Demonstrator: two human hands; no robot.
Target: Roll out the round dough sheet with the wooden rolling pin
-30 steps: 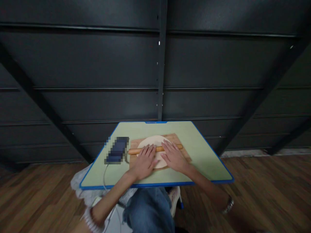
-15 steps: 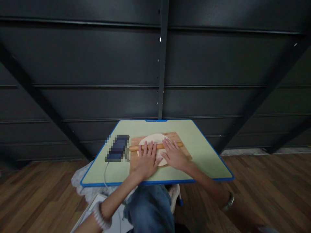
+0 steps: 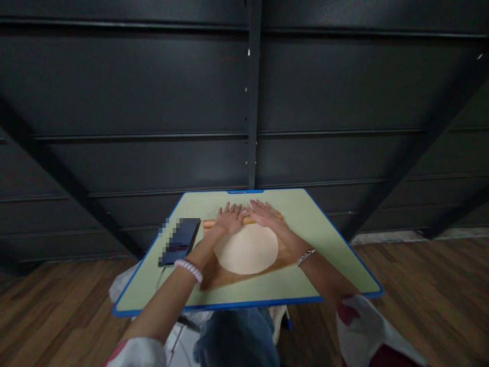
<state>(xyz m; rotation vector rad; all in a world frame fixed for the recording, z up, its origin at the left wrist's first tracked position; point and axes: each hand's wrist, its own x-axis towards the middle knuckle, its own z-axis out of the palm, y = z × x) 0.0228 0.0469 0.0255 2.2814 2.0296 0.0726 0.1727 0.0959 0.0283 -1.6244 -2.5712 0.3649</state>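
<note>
A round flat sheet of pale dough (image 3: 246, 250) lies on a wooden board (image 3: 221, 278) on a green table with a blue rim (image 3: 328, 244). A wooden rolling pin (image 3: 209, 223) lies across the far edge of the dough. My left hand (image 3: 229, 218) and my right hand (image 3: 263, 214) rest side by side on top of the pin, fingers stretched out flat and pointing away from me. Both arms reach forward over the board.
A dark phone (image 3: 179, 240) with a white cable lies on the table left of the board. Behind the table stands a dark metal wall with a vertical post (image 3: 251, 102). The floor (image 3: 428, 275) is wood. My knees in jeans (image 3: 237, 336) show under the table's near edge.
Both hands have pushed the rolling pin away from me, from the middle of the dough to its far edge. The dough is now uncovered and my arms are stretched further forward.
</note>
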